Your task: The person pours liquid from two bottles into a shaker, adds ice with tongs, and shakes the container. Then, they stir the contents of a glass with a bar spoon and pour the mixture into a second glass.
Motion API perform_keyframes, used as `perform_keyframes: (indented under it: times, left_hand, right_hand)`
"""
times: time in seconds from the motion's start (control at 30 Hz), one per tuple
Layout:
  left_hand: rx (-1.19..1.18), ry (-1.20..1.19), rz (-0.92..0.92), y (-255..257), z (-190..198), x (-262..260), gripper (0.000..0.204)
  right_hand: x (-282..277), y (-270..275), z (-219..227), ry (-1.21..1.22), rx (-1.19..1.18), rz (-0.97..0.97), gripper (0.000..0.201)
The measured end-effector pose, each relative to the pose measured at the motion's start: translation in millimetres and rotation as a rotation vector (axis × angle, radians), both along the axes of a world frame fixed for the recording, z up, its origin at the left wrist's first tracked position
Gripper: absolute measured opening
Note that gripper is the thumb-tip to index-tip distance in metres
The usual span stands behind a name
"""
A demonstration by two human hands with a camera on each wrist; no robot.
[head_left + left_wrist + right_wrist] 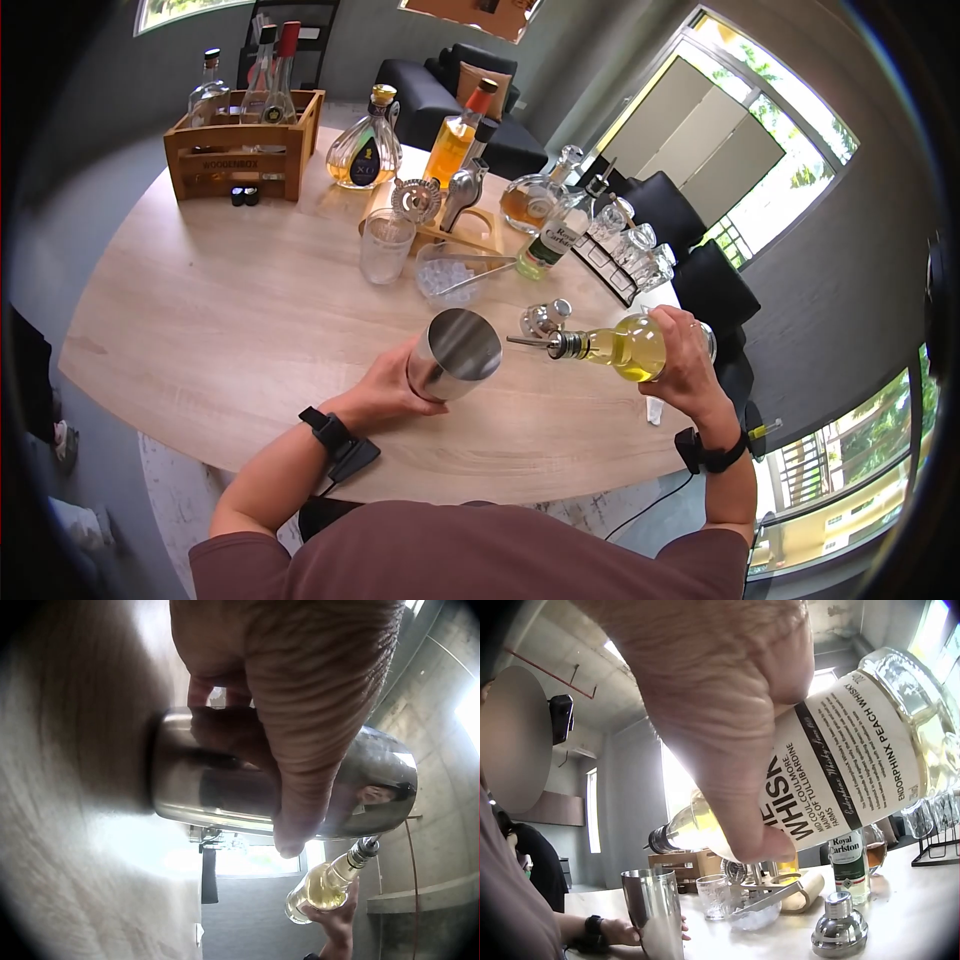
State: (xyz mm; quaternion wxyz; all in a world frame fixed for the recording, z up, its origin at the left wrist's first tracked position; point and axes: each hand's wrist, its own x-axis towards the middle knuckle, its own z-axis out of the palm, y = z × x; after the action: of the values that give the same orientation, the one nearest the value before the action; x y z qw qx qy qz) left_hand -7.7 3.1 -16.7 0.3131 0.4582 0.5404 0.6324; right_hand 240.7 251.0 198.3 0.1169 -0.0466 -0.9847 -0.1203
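Observation:
A steel shaker cup stands on the table, mouth up, with my left hand curled round its side. In my right hand is a whisky bottle of pale yellow liquid, tilted so its pour spout points left to the cup's rim. The left wrist view has the bottle beyond the cup. In the right wrist view my thumb and palm wrap the labelled bottle, above and right of the cup. No stream of liquid can be made out.
A shaker top stands behind the bottle. Further back are an ice bowl with tongs, a mixing glass, a green-labelled bottle, a glass rack, more bottles and a wooden crate.

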Motion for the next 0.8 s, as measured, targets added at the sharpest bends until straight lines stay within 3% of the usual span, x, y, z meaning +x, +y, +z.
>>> perform_keyframes:
  times: [0.37,0.8]
  left_hand:
    - [0.010,-0.078,-0.044,2,-2,-1,0.081]
    - [0.000,-0.002,-0.013,0,0,-2,0.080]
  right_hand:
    - [-6,2,14,-0.004,0.043,0.001,0.103]
    - [-11,-2,26,-0.015,0.092,0.028,0.102]
